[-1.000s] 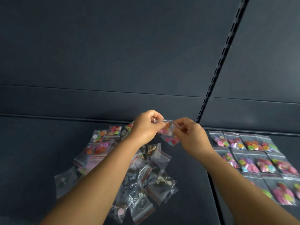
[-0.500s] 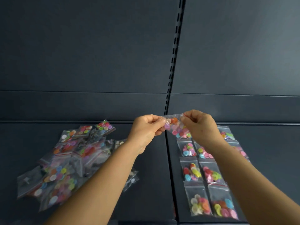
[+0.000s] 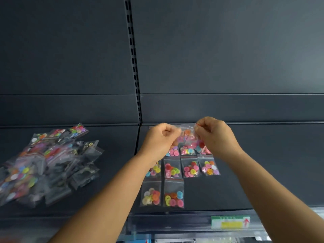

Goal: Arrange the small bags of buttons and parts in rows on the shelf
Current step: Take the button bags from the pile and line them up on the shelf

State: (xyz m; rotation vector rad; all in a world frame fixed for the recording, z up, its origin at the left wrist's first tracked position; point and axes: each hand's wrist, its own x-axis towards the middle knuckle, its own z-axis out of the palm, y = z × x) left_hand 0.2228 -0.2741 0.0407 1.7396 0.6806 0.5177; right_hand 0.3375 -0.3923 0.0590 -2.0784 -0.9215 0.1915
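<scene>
1. One small clear bag of buttons (image 3: 188, 133), showing orange and pink buttons and a red strip at its top edge, is held up between both hands above the back of the arranged rows.
2. Several bags in rows (image 3: 173, 170) lie flat on the dark shelf (image 3: 263, 163), each clear with a red seal line and mixed bright buttons; the front row has two bags, the one behind has four, and further rows are partly hidden by the hands.
3. A loose pile of bags (image 3: 45, 162) sits well apart to the left, some with buttons, some with metal parts.
4. A green and yellow label (image 3: 230, 222) with a red arrow sits on the shelf's front edge; its writing is too blurred to read.
5. The left hand (image 3: 160, 139) pinches the bag's left side with curled fingers; the right hand (image 3: 214, 134) pinches its top right corner. Both forearms reach forward.
</scene>
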